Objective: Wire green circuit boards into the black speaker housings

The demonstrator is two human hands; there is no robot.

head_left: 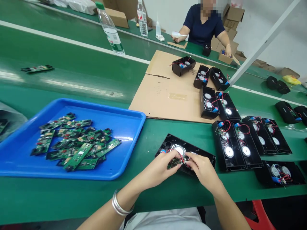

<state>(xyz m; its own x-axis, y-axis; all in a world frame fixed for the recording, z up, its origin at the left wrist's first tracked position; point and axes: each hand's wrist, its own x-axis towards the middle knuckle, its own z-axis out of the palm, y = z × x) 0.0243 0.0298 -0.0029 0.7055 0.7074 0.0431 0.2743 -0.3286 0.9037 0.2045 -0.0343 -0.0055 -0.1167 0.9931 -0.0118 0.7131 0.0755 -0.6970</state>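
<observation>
In front of me a black speaker housing [203, 154] lies on the green table, with a round silver speaker [178, 150] and red wires inside it. Over its near side, my left hand [165, 164] pinches a green circuit board [174, 162] between thumb and fingers. My right hand [200, 166] is closed beside it, its fingertips at the thin red wires [182, 158] by the board's end. The fingertips cover whatever small part sits between them, perhaps a wire end. A blue part [163, 151] shows at the housing's left end.
A blue tray [134, 127] with several green circuit boards [79, 155] stands at left. Several black housings with speakers and wires [225, 143] line the right side. Cardboard [155, 105] lies behind. Bottles [111, 35] stand farther back. Across the table sits a person [203, 25] in dark blue.
</observation>
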